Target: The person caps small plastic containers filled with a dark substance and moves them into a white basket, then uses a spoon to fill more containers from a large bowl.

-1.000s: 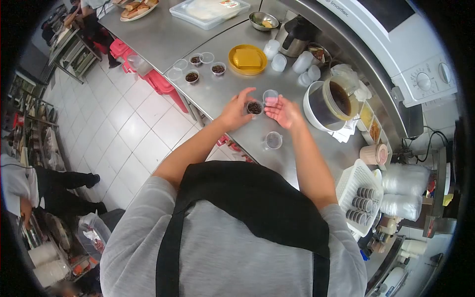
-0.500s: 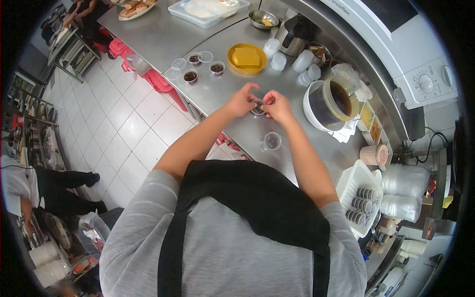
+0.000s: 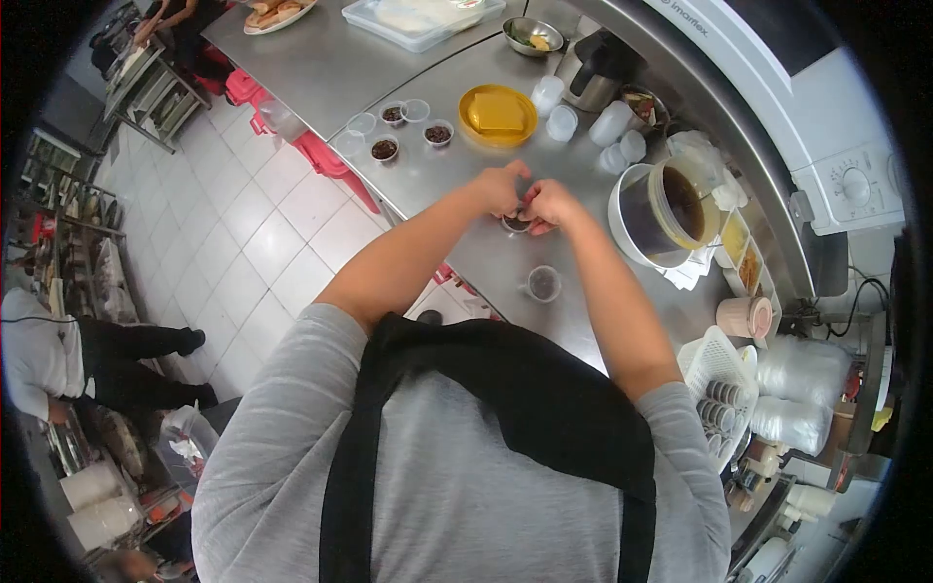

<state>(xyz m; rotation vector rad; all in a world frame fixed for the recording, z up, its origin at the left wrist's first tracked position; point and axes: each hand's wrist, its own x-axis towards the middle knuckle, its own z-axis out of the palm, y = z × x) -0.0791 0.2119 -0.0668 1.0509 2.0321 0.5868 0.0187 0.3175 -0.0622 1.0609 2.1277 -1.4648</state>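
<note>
My left hand (image 3: pixel 501 189) and my right hand (image 3: pixel 548 205) meet over a small clear cup (image 3: pixel 515 223) with dark contents on the steel counter. The fingers of both are bent at a thin clear piece, seemingly a lid, above the cup; the fingertips partly hide it. Nearer to me stands another small clear cup (image 3: pixel 544 284). Farther left are three open cups of dark bits, one of them here (image 3: pixel 438 134), with clear round lids (image 3: pixel 415 110) beside them. A yellow plate (image 3: pixel 498 115) with a yellow block lies beyond my hands.
At right, a tub of dark liquid (image 3: pixel 675 204) sits in a white bowl, near a white basket (image 3: pixel 717 374) with stacked cups. Stacked clear cups (image 3: pixel 610 124), a metal jug (image 3: pixel 595 73) and a microwave (image 3: pixel 850 185) line the back. A person (image 3: pixel 58 350) stands at far left.
The whole view has shifted slightly, moving the counter items right and down. My hands have drawn closer together over the cup, with the left fingers more curled.
</note>
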